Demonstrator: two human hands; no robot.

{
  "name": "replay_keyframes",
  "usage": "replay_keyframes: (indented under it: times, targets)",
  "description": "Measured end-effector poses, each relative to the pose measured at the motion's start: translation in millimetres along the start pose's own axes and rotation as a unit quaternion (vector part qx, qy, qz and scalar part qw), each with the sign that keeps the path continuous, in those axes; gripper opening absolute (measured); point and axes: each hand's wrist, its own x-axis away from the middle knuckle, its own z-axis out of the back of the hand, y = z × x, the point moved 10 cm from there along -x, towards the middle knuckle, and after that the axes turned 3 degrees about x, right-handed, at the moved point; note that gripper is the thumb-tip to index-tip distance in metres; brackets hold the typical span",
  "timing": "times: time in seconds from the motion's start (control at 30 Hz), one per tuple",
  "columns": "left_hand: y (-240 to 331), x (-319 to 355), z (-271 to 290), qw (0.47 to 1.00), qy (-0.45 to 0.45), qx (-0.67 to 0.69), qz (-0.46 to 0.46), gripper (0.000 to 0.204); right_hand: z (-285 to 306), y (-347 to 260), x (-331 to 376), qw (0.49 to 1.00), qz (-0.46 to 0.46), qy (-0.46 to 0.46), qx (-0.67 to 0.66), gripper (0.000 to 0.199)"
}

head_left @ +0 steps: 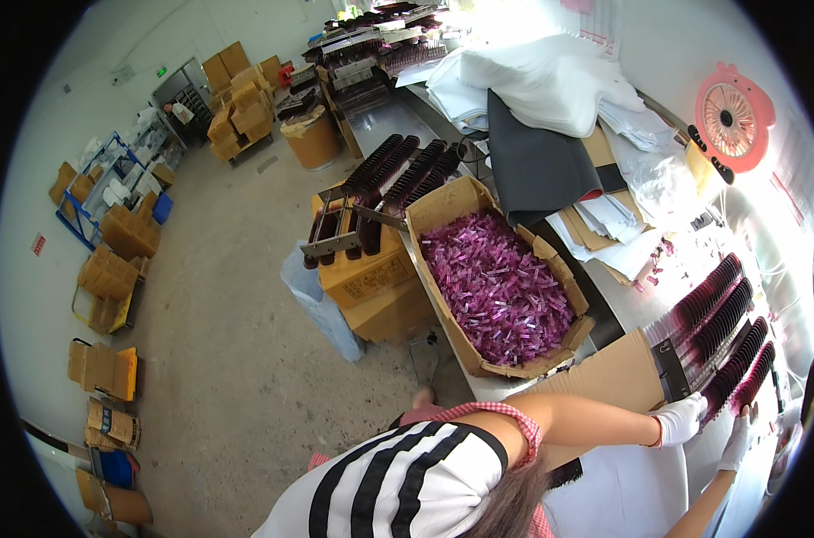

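Note:
At the right of the head view stands a rack of dark purple curved pieces (722, 381), set in close rows with a metal strip (671, 369) at one end. My left hand (680, 420), in a white glove, reaches across and grips the near end of this rack. Close beside it, my right hand (737, 441), also gloved, has its fingertips up against the lowest row of purple pieces. What those fingers hold, if anything, is too small to make out. A cardboard box (443, 309) full of small, shiny purple plastic strips (501, 291) stands left of the rack.
A cardboard flap (609, 377) lies between box and rack. White foam sheets (550, 81), a black sheet (532, 161) and a pink fan (734, 117) are behind. More racks (398, 175) rest on cartons (366, 278) to the left. Boxes and trolleys line the far wall.

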Motion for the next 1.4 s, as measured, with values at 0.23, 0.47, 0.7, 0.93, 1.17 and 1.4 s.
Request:
replay_keyframes:
  times: [0.23,0.47,0.7,0.93,1.17,1.4]
  targets:
    - [1.4,-3.0,-2.6,0.991,-0.05,-0.117,0.044,0.034,-76.9,-43.0,6.6,0.954,0.082,-0.153,0.244,0.056]
    - [4.9,-15.0,15.4,0.996,-0.084,-0.03,0.007,0.025,-103.9,-54.0,39.9,0.893,0.108,0.012,0.438,0.048]
    - [15.2,-12.3,18.1,0.991,-0.112,-0.073,-0.022,0.025,-160.8,-95.2,82.8,0.691,0.389,0.094,0.602,0.044]
    - [10.1,13.8,21.2,0.785,-0.034,0.547,0.291,0.038,-176.4,-152.0,128.7,0.841,0.379,0.113,0.37,0.049]
    - [14.3,18.7,25.8,0.749,-0.044,0.57,0.334,0.012,-187.3,-151.2,142.7,0.869,0.34,-0.013,0.358,0.027]
    - [-10.7,-1.7,21.0,0.973,-0.104,0.104,0.177,0.021,-49.3,-93.3,17.3,0.891,0.058,0.196,0.406,0.073]
